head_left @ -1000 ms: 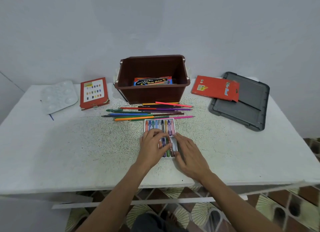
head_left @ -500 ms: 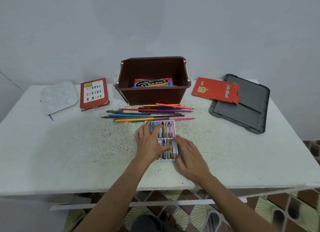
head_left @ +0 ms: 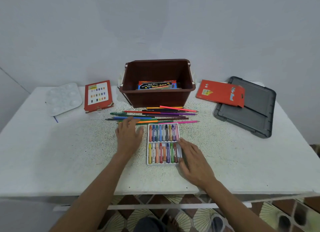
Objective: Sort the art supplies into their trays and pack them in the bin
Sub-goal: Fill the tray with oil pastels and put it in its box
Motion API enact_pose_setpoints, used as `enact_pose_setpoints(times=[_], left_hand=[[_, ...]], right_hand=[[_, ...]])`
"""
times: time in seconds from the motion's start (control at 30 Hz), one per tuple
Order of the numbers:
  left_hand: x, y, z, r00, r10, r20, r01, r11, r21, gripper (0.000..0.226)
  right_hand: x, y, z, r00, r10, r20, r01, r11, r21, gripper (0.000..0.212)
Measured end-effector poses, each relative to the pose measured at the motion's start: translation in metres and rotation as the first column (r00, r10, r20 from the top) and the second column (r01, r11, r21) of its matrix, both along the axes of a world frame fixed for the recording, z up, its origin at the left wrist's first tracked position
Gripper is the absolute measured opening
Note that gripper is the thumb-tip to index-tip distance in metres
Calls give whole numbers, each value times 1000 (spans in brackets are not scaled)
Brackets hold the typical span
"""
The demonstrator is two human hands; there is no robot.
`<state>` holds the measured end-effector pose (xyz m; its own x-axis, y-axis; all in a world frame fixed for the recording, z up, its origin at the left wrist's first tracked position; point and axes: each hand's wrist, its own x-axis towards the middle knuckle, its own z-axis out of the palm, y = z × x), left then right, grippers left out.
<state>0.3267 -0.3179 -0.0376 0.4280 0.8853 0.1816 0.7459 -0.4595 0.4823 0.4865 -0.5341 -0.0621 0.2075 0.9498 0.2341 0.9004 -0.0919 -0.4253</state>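
Observation:
A white crayon tray (head_left: 163,141) with two rows of crayons lies in the middle of the white table (head_left: 52,153). My right hand (head_left: 193,160) rests against the tray's right edge, fingers relaxed. My left hand (head_left: 129,134) hovers open just left of the tray, fingertips over the loose colored pencils (head_left: 155,114). Behind the pencils stands the brown bin (head_left: 156,93) with a watercolor box (head_left: 156,85) inside.
A red crayon box (head_left: 98,95) and a white paint palette (head_left: 63,98) lie at the back left. A red pencil sleeve (head_left: 220,93) rests partly on the grey bin lid (head_left: 249,110) at the back right. A wall stands close behind the table.
My left hand has lifted off the crayon tray and moved left and forward toward the pencils. All of the tray's crayons now show. My right hand stays at the tray's right edge.

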Motion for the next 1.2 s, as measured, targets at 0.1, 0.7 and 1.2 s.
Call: enact_pose_setpoints(times=[0.1,0.7,1.2], left_hand=[[-9,26,6,997,62,-39,-60,997,51,28],[-31,117,11,930,115,-349,-77,990,121,21],[6,33,37,865,89,494,7,982,-189,21]], right_hand=[[0,1,-2,1000,3,31,-3,1000,-12,54],[1,5,-4,997,-6,81,9,999,-35,53],[0,0,6,999,-24,-44,25,999,29,56]])
